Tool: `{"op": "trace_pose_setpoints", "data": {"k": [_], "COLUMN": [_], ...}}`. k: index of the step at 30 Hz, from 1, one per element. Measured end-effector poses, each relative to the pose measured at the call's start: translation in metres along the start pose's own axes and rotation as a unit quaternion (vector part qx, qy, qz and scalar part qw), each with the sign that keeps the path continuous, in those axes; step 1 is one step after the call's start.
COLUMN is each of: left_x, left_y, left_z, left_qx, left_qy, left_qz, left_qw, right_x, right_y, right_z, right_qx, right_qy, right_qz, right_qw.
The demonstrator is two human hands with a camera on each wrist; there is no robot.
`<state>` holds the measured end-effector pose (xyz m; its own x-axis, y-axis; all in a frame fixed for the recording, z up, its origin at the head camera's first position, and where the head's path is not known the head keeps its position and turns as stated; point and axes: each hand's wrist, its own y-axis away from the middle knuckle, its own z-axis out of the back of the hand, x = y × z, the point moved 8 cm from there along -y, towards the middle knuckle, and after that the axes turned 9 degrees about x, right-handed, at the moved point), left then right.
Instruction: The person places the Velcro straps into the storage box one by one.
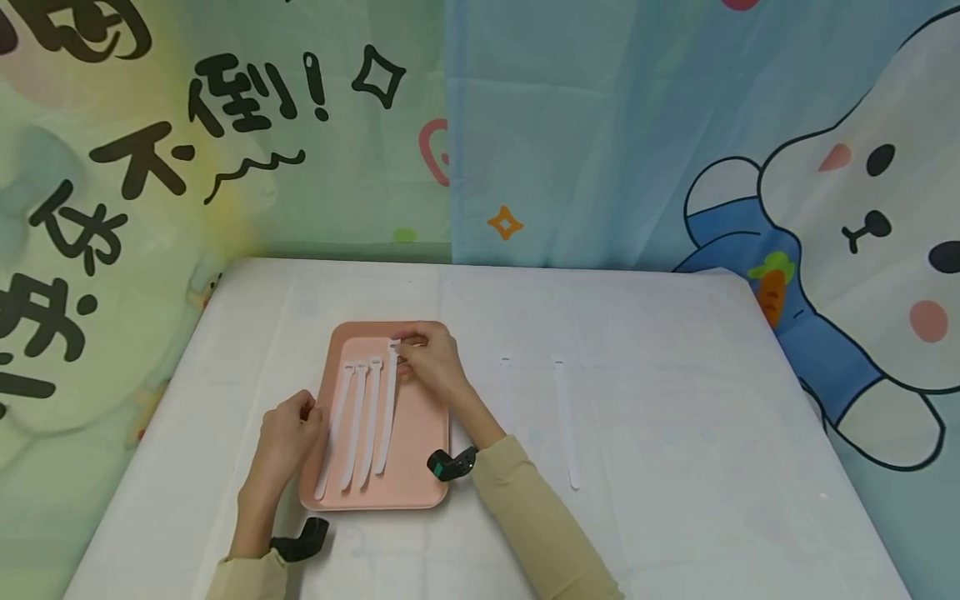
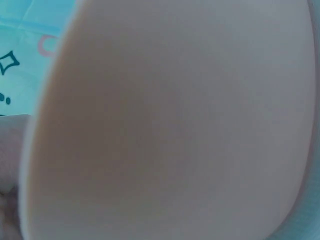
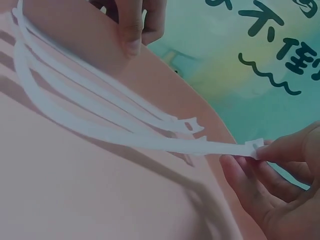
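Note:
A pink tray (image 1: 416, 492) carries several long white plastic strips (image 1: 352, 429) with small slotted heads, lying side by side lengthwise. My right hand (image 1: 431, 354) pinches the head end of the rightmost strip (image 3: 150, 142) between thumb and fingers near the far rim. That strip bows in a curve, its other end down by the others. At the left rim, my left hand (image 1: 288, 433) grips the tray edge, with the thumb over the rim in the right wrist view. Blurred tray surface (image 2: 175, 125) fills most of the left wrist view, hiding the left fingers there.
Right of the tray, another white strip (image 1: 566, 425) lies on the white tablecloth (image 1: 675, 467), hard to make out against it. A small dark mark (image 1: 506, 360) shows beside it. Printed cloth backdrops (image 1: 562, 125) stand behind the table.

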<state>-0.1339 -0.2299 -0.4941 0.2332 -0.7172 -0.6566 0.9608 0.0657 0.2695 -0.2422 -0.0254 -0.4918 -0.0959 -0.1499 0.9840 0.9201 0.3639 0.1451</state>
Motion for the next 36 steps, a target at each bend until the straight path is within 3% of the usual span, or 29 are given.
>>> {"op": "trace_pose_setpoints", "data": {"k": [6, 14, 22, 36], "left_x": [0.001, 0.001, 0.0, -0.001], "left_y": [0.0, 0.0, 0.0, 0.001], "left_z": [0.0, -0.001, -0.001, -0.001], "left_qx": [0.001, -0.003, -0.004, 0.001], "left_qy": [0.0, 0.0, -0.002, -0.001], "left_qz": [0.002, -0.001, -0.001, 0.0], "left_qw": [1.0, 1.0, 1.0, 1.0], "right_x": [0.001, -0.003, -0.002, 0.001], "right_y": [-0.002, -0.002, 0.001, 0.009], "right_z": [-0.002, -0.003, -0.002, 0.006], "right_qx": [-0.001, 0.008, 0.019, 0.01], "right_qy": [0.027, 0.053, 0.08, 0.062], "right_qz": [0.01, -0.016, -0.016, -0.012], "right_qw": [1.0, 0.998, 0.996, 0.998]}}
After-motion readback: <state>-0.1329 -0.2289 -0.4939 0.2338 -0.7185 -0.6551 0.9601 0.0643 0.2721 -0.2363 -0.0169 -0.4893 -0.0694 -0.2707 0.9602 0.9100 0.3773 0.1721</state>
